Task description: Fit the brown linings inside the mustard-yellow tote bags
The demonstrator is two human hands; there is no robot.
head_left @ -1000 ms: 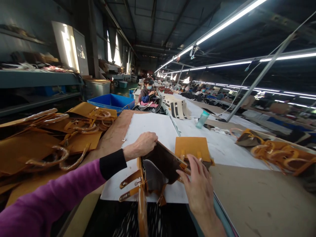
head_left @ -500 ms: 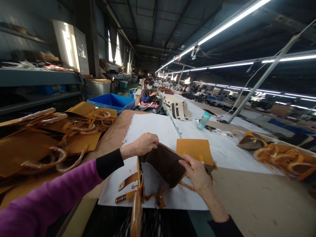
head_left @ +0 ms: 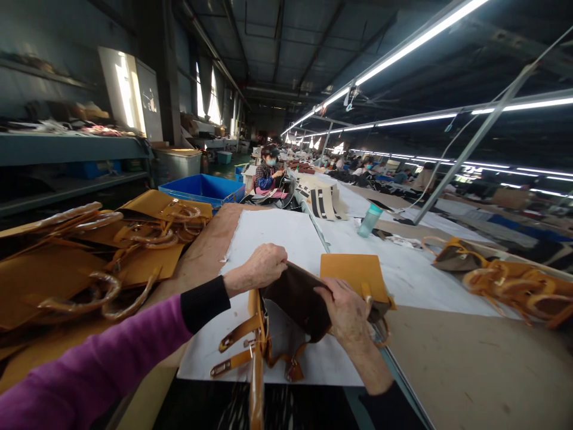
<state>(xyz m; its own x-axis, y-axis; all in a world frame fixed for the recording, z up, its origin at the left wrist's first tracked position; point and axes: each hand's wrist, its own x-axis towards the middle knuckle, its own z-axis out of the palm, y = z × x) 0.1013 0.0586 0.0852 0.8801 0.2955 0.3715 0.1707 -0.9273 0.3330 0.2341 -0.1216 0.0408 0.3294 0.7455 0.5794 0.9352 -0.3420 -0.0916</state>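
Both hands grip the top edge of a handbag [head_left: 298,298], its dark brown lining facing me. My left hand [head_left: 263,266] is closed on the edge's left end. My right hand [head_left: 344,307] pinches the edge farther right, thumb on top. Tan straps with metal fittings [head_left: 239,334] stick out to the left of the bag. A handle wrapped in clear film [head_left: 256,382] hangs toward me over the table's front edge. Just beyond my right hand lies another tan bag [head_left: 351,275], partly hidden by that hand.
Tan bags with wrapped handles [head_left: 89,257] are heaped at left; more bags [head_left: 514,280] lie at right. White paper [head_left: 277,227] covers the table's middle. A teal bottle [head_left: 369,220] stands beyond. A blue bin [head_left: 201,188] is past the table, near a seated co-worker [head_left: 268,173].
My right hand has slid a little left along the bag's edge, closer to my left hand. The straps and hanging handle have shifted slightly right.
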